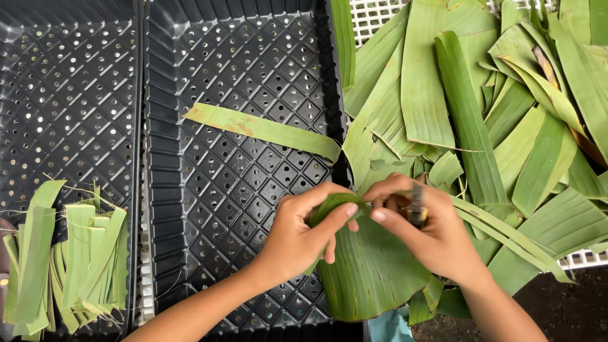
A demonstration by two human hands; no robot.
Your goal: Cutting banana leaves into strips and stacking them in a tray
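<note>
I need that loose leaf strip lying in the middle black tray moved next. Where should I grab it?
Take the leaf strip near its narrower left end, from above, fingers pinching across its width. It lies flat and alone on the tray floor there, while its right end runs up to the tray wall beside the leaf pile.

Soft, even daylight from above, faint shadows only, sharp focus throughout, slight wide-angle bending at the edges.

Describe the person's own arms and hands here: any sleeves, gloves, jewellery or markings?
Both forearms are bare as far as the frame shows, with no sleeves in view. The left hand and right hand wear no gloves; no rings, watch or bracelets are visible. Fingernails look short and unpainted.
</note>
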